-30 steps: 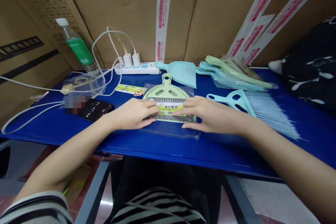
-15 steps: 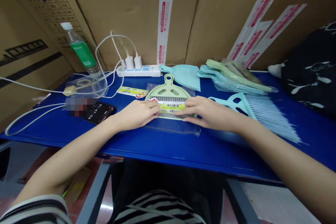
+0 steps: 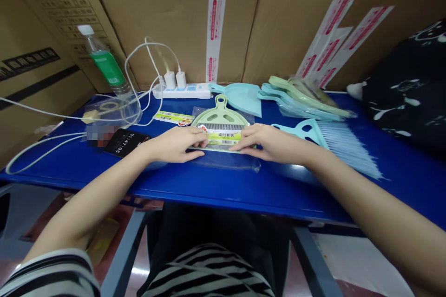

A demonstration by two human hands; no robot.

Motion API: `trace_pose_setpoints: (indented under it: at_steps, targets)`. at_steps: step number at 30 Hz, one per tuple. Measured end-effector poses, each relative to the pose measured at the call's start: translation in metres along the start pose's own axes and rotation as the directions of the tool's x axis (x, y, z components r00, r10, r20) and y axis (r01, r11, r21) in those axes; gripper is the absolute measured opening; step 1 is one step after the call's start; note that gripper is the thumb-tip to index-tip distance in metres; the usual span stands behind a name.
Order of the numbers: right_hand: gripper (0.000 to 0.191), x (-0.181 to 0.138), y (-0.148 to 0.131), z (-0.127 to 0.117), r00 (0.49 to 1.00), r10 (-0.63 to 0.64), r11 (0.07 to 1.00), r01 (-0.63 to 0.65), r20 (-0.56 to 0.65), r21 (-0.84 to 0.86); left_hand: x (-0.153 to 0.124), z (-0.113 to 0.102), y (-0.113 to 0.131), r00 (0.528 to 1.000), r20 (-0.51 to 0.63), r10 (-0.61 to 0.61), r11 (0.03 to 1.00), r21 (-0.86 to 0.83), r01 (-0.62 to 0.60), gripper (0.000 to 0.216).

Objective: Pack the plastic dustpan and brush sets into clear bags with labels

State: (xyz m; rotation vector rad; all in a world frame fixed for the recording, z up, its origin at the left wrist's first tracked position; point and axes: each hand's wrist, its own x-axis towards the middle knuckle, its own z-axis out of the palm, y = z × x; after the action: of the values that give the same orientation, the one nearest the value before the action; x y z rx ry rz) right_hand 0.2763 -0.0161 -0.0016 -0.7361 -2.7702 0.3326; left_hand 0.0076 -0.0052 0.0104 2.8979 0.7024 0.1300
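Observation:
A pale green dustpan (image 3: 216, 113) lies on the blue table with its looped handle pointing away from me. Grey brush bristles (image 3: 223, 126) show across it, and a clear plastic bag (image 3: 240, 161) spreads under and around the set. Over the bristles sits a yellow-green and white label (image 3: 223, 135). My left hand (image 3: 177, 144) rests at the label's left end, fingers bent and thumb stretched apart along the near edge. At the right end, fingertips of my right hand (image 3: 266, 143) press down on the label, thumb apart from the fingers.
A light blue brush (image 3: 324, 137) lies to the right. Behind are a blue dustpan (image 3: 244, 95), bagged sets (image 3: 306, 100) and a power strip (image 3: 195, 92). A second label (image 3: 174, 117), a phone (image 3: 125, 144), cables and a bottle (image 3: 108, 67) are left. Cardboard (image 3: 167, 14) stands behind.
My left thumb has spread away from its fingers, and that hand has eased back slightly from the label. My right fingers are more bent at the label. The view has shifted a little.

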Motion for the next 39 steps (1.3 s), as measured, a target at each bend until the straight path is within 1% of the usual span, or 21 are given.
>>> trace_pose_setpoints:
  at_steps: [2, 4, 5, 7, 9, 11, 12, 14, 17, 19, 22, 24, 28, 30, 32, 33, 36, 39]
  targets:
    - [0.026, 0.001, -0.005, -0.004, 0.999, 0.025, 1.000, -0.025, 0.035, -0.008, -0.001, -0.003, 0.000, 0.999, 0.033, 0.001, 0.998, -0.059, 0.000, 0.016]
    - [0.025, 0.000, -0.011, -0.009, 0.995, 0.060, 0.998, -0.058, 0.085, -0.029, -0.003, -0.005, 0.000, 0.998, 0.068, 0.004, 0.995, -0.098, 0.002, 0.030]
    - [0.027, 0.000, -0.014, -0.011, 0.991, 0.076, 0.997, -0.072, 0.114, -0.041, -0.004, -0.006, 0.000, 0.996, 0.087, 0.008, 0.994, -0.107, 0.001, 0.037]
    - [0.043, -0.003, -0.019, -0.014, 0.983, 0.096, 0.994, -0.087, 0.155, -0.065, -0.006, -0.008, 0.001, 0.993, 0.117, 0.021, 0.995, -0.104, -0.008, 0.047]
    - [0.059, -0.006, -0.022, -0.013, 0.983, 0.095, 0.993, -0.083, 0.156, -0.081, -0.008, -0.010, 0.003, 0.991, 0.125, 0.040, 0.997, -0.074, -0.031, 0.045]
    - [0.062, -0.009, -0.023, -0.010, 0.988, 0.087, 0.993, -0.076, 0.124, -0.086, -0.008, -0.011, 0.005, 0.993, 0.112, 0.043, 0.999, -0.014, -0.041, 0.032]
    - [0.059, -0.010, -0.024, -0.008, 0.991, 0.083, 0.994, -0.074, 0.106, -0.084, -0.009, -0.012, 0.007, 0.994, 0.106, 0.040, 0.999, 0.017, -0.042, 0.026]
    - [0.045, -0.011, -0.024, -0.004, 0.995, 0.071, 0.996, -0.066, 0.072, -0.067, -0.010, -0.012, 0.009, 0.995, 0.096, 0.036, 0.997, 0.062, -0.042, 0.021]
    - [0.019, -0.009, -0.025, 0.004, 0.999, 0.043, 0.998, -0.043, 0.001, -0.041, -0.015, -0.012, 0.010, 0.996, 0.075, 0.050, 0.997, 0.053, -0.054, 0.021]
    - [0.011, -0.007, -0.026, 0.007, 0.998, 0.031, 0.999, -0.033, -0.053, -0.039, -0.019, -0.011, 0.009, 0.997, 0.054, 0.055, 0.998, 0.017, -0.056, 0.025]
    - [0.010, -0.006, -0.026, 0.010, 0.993, 0.047, 0.998, -0.051, -0.109, -0.028, -0.024, -0.010, 0.007, 0.995, 0.063, 0.074, 0.996, -0.048, -0.071, 0.033]
    - [0.008, -0.005, -0.025, 0.010, 0.991, 0.058, 0.998, -0.061, -0.123, -0.022, -0.026, -0.010, 0.007, 0.994, 0.062, 0.085, 0.993, -0.084, -0.079, 0.035]
    - [0.018, -0.005, -0.024, 0.009, 0.989, 0.063, 0.998, -0.066, -0.137, -0.020, -0.026, -0.007, 0.007, 0.996, 0.011, 0.087, 0.993, -0.081, -0.086, 0.027]
    - [0.017, -0.006, -0.024, 0.009, 0.982, 0.095, 0.995, -0.097, -0.161, -0.007, -0.024, -0.005, 0.007, 0.997, -0.029, 0.076, 0.995, -0.063, -0.078, 0.018]
    - [0.016, -0.006, -0.023, 0.009, 0.976, 0.133, 0.991, -0.134, -0.174, 0.004, -0.021, -0.001, 0.006, 0.996, -0.079, 0.047, 0.998, -0.036, -0.050, 0.010]
    - [0.016, -0.007, -0.023, 0.009, 0.973, 0.149, 0.989, -0.150, -0.174, 0.008, -0.019, 0.001, 0.005, 0.994, -0.108, 0.026, 0.999, -0.017, -0.028, 0.009]
    - [0.016, -0.007, -0.020, 0.010, 0.970, 0.178, 0.984, -0.179, -0.168, 0.006, -0.015, 0.006, 0.004, 0.982, -0.185, -0.040, 0.999, 0.021, 0.045, 0.016]
    - [0.015, -0.007, -0.017, 0.012, 0.966, 0.183, 0.983, -0.186, -0.183, 0.001, -0.012, 0.008, 0.003, 0.976, -0.204, -0.072, 0.997, -0.004, 0.072, 0.018]
